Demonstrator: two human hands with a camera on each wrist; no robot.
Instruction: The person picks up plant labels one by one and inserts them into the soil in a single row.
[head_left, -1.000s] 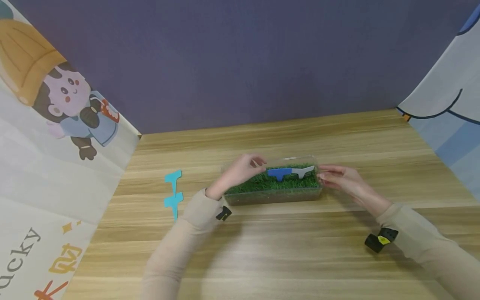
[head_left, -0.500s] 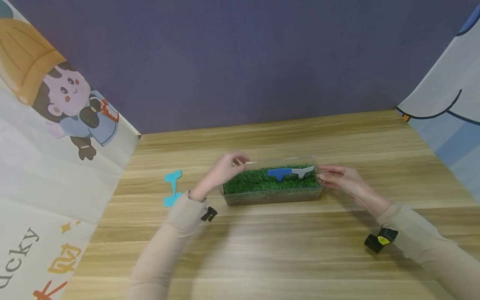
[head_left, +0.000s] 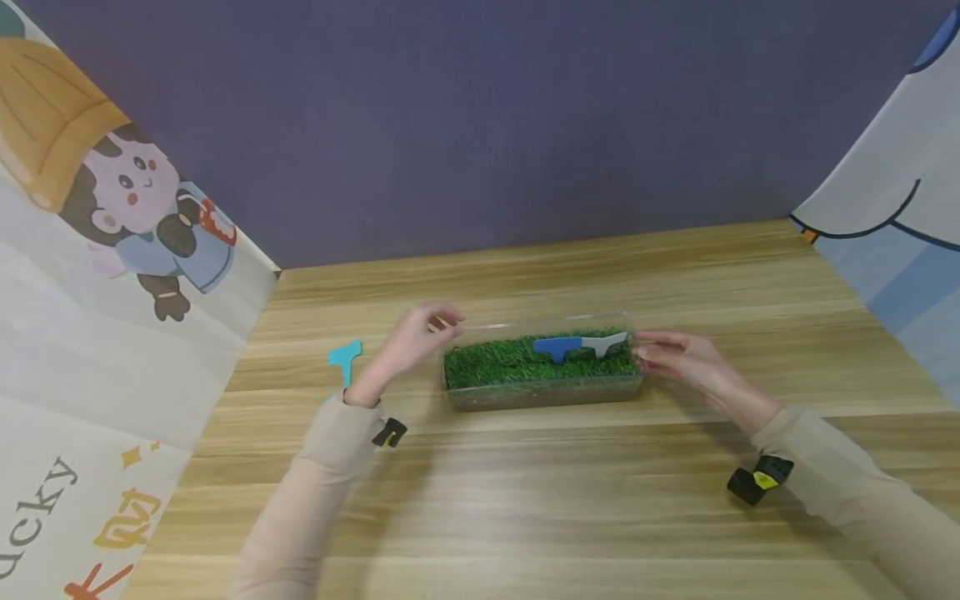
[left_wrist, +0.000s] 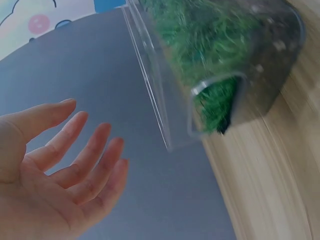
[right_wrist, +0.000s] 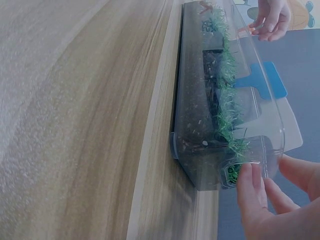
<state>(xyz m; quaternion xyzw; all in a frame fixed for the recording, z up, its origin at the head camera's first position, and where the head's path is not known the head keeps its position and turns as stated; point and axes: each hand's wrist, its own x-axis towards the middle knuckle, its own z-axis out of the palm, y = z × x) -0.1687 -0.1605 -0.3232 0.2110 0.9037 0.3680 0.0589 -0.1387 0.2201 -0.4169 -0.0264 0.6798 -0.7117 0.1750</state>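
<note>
A clear rectangular box (head_left: 543, 393) of green grass (head_left: 495, 362) stands on the table. Upright in the grass at its right part are a blue T-shaped tag (head_left: 558, 346) and a white one (head_left: 603, 343), side by side. My right hand (head_left: 693, 367) holds the box's right end; in the right wrist view its fingers (right_wrist: 248, 192) lie against the end wall. My left hand (head_left: 408, 340) is in the air just left of the box, empty, its fingers loosely bent and spread in the left wrist view (left_wrist: 75, 175). A light-blue tag (head_left: 345, 356) lies left of that hand.
The wooden table (head_left: 525, 500) extends around the box. A dark blue-grey panel (head_left: 480, 125) rises behind it. Printed walls with cartoon figures (head_left: 142, 183) stand at the left and right. The left sleeve (head_left: 330, 446) covers most of a second light-blue tag's place.
My left hand has moved left, away from the box, uncovering the grass at its left end. The sleeve now hides the lower light-blue tag. My right hand and the box have stayed put.
</note>
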